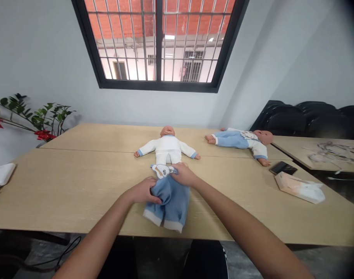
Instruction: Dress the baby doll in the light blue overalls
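Note:
Small blue baby overalls [175,201] with white cuffs and a white animal-shaped bib lie near the table's front edge. My left hand [145,190] grips their left side, thumb over the cloth. At the bib's right side, my right hand [183,173] pinches the top of the garment; its fingertips are partly hidden. Just beyond, a baby doll [167,145] lies on its back in a white top with blue cuffs and white bottoms, arms spread. The overalls and my hands cover the doll's lower legs.
Another doll [235,139] in blue overalls lies at the back right. A dark phone [283,168] and a tissue pack [299,188] are on the right. At the left edge sits a white object [2,175]; a plant [43,120] stands behind. Cables [336,153] lie on the side table.

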{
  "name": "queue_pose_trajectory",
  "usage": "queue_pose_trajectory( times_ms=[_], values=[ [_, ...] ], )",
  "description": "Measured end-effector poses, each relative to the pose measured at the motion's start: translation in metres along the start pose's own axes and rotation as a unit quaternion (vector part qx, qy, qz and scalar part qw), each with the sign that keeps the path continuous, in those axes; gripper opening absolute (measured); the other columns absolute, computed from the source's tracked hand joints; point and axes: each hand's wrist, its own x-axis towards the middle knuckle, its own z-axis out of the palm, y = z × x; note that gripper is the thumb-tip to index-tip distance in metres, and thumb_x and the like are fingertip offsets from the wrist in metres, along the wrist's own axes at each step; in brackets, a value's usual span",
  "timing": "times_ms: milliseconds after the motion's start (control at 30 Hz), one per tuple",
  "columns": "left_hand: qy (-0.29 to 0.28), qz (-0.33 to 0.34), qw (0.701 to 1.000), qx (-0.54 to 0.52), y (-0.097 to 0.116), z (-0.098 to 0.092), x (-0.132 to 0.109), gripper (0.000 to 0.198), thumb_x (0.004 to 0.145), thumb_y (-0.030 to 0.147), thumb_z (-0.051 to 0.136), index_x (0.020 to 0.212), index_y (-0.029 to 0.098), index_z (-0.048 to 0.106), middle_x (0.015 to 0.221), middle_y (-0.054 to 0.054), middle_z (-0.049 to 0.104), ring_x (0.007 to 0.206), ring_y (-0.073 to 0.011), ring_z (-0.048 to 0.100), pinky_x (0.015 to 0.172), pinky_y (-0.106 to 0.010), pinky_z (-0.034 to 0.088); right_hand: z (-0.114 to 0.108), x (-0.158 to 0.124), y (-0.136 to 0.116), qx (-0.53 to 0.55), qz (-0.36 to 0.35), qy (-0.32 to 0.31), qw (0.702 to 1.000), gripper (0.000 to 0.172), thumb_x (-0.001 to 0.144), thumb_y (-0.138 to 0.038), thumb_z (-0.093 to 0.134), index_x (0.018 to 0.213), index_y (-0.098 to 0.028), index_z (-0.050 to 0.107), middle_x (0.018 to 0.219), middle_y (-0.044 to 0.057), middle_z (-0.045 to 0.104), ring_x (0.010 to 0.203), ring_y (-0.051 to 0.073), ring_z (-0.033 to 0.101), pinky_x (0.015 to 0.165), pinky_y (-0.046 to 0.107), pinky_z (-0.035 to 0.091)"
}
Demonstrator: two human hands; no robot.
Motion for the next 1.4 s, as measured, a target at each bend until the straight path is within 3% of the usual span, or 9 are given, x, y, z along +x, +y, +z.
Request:
queue_pose_trajectory(
  times_ms=[100,233,400,533,767,967,1100,1233,1400],
  values=[
    [-0.082,0.029,0.993,0.082,0.008,0.006,-0.014,0.062,0.051,0.051,0.095,0.104,0.026,0.078,0.112,-0.009,0.075,0.110,-0.0352,0.064,0.105,-0.044,0.047,0.000,-0.004,-0.007,-0.010,0.002,-0.006,1.000,0.014,0.092,-0.029,0.059,0.094,-0.019,0.068,0.098,0.008,0.072,0.099,0.025,0.060,0.094,0.036,0.036],
    [-0.091,-0.013,0.978,0.188,0.011,0.034,-0.041,0.109,0.039,0.056,0.097,0.137,0.022,0.061,0.139,-0.017,0.062,0.125,-0.0445,0.055,0.110,-0.054,0.040,-0.003,-0.017,-0.018,-0.002,0.016,-0.019,1.000,0.010,0.089,-0.025,0.058,0.091,-0.019,0.066,0.096,0.008,0.071,0.100,0.025,0.060,0.095,0.037,0.036],
    [-0.109,0.011,0.965,0.240,0.021,0.069,-0.064,0.057,0.065,0.044,0.086,0.117,0.028,0.068,0.128,-0.013,0.066,0.124,-0.0412,0.054,0.113,-0.052,0.033,-0.004,-0.054,-0.034,0.038,-0.030,-0.022,0.999,0.009,0.086,-0.019,0.057,0.090,-0.021,0.064,0.092,0.004,0.067,0.094,0.023,0.059,0.095,0.036,0.036],
    [-0.038,0.012,0.984,0.172,0.026,0.071,-0.074,0.031,0.075,0.030,0.075,0.106,0.027,0.068,0.119,-0.010,0.067,0.119,-0.0356,0.055,0.109,-0.048,0.038,-0.007,-0.079,-0.041,0.039,-0.023,-0.033,0.998,0.010,0.084,-0.017,0.056,0.087,-0.021,0.064,0.090,0.004,0.066,0.088,0.022,0.059,0.086,0.033,0.038],
    [0.084,-0.018,0.995,0.051,0.022,0.071,-0.073,0.067,0.067,0.039,0.086,0.125,0.021,0.059,0.127,-0.012,0.060,0.115,-0.0314,0.057,0.098,-0.043,0.050,-0.012,-0.069,-0.038,0.013,0.042,0.039,0.998,0.016,0.094,-0.027,0.057,0.102,-0.021,0.070,0.097,0.006,0.073,0.097,0.024,0.063,0.093,0.035,0.038],
    [0.035,-0.095,0.989,0.103,0.029,0.078,-0.047,0.066,0.077,0.051,0.079,0.134,0.024,0.058,0.124,-0.010,0.069,0.111,-0.0328,0.062,0.100,-0.046,0.047,-0.014,-0.066,-0.061,-0.019,0.113,0.161,0.980,0.031,0.088,-0.020,0.062,0.118,-0.018,0.066,0.116,0.012,0.067,0.113,0.029,0.057,0.103,0.044,0.037],
    [-0.024,-0.068,0.993,0.094,0.030,0.077,-0.044,0.046,0.089,0.058,0.064,0.121,0.025,0.068,0.126,-0.009,0.070,0.118,-0.0332,0.061,0.109,-0.047,0.042,0.015,-0.132,-0.119,0.044,0.137,0.333,0.932,0.036,0.088,-0.018,0.057,0.124,-0.015,0.059,0.124,0.017,0.057,0.118,0.031,0.050,0.106,0.049,0.040],
    [-0.017,-0.085,0.995,-0.042,0.021,0.078,-0.049,0.052,0.090,0.061,0.063,0.121,0.019,0.063,0.120,-0.009,0.072,0.110,-0.0279,0.065,0.097,-0.041,0.052,0.075,-0.211,-0.187,0.241,0.147,0.316,0.906,0.024,0.092,-0.013,0.049,0.113,-0.022,0.056,0.103,0.007,0.059,0.091,0.019,0.057,0.079,0.031,0.051],
    [0.114,-0.067,0.984,-0.123,0.005,0.087,-0.059,0.091,0.066,0.057,0.088,0.137,0.018,0.046,0.134,-0.014,0.065,0.122,-0.0289,0.063,0.104,-0.040,0.051,0.128,-0.235,-0.214,0.392,0.328,0.336,0.791,0.063,0.089,-0.021,0.056,0.150,-0.019,0.042,0.135,0.014,0.058,0.096,0.020,0.063,0.084,0.034,0.056]
  ],
)
